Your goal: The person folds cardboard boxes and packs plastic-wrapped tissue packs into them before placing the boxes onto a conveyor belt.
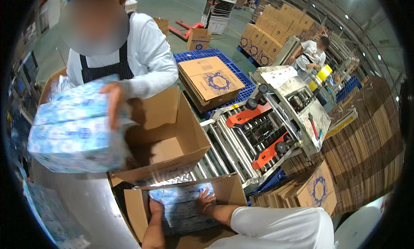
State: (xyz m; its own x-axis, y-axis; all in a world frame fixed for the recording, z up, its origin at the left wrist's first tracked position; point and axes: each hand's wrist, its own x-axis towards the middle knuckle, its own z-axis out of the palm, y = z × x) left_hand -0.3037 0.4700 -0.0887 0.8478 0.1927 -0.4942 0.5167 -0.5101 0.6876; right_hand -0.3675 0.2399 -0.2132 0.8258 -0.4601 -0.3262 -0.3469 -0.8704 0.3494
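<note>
Blue packs [183, 209] meet the wide-spread right hand [206, 201] and left hand [156, 207], its closure unclear.

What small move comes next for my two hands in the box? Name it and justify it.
Probably press the blue-and-white, wrapped rectangular packs gently down: your bare left hand is at their left edge, your bare right hand rests on them with fingers spread, and the brown cardboard box around them is open.

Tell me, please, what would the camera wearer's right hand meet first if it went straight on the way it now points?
Most likely the blue patterned packs inside the carton: the right hand seems to touch them, though depth is unclear.
</note>
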